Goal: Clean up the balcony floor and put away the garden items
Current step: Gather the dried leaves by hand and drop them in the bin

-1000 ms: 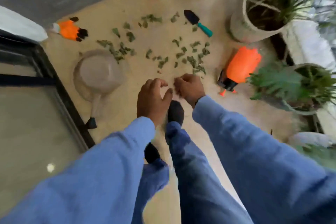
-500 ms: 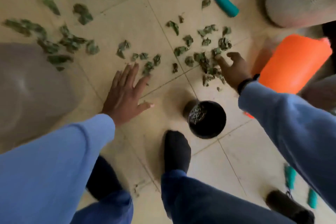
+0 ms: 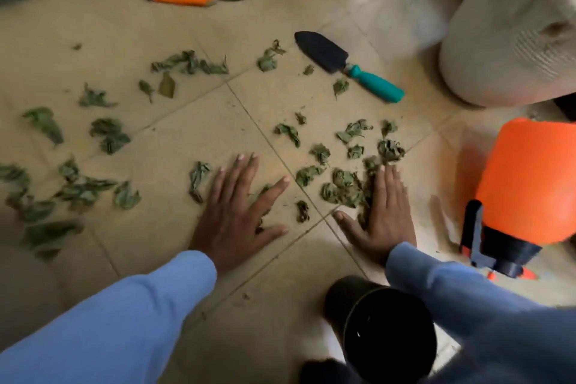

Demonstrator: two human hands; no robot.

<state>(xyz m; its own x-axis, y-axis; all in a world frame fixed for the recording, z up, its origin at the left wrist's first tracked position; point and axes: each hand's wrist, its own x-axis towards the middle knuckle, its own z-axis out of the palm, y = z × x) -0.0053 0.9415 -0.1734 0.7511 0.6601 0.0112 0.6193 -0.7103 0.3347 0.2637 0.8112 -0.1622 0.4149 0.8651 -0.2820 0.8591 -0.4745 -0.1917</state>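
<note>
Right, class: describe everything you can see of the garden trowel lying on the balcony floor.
The trowel has a dark, pointed scoop blade, a short metal neck and a teal handle that looks like plastic. It lies flat on the beige tiled floor, blade pointing up-left, handle toward the pale woven planter. Dry leaves lie beside it; neither hand touches it.
</note>
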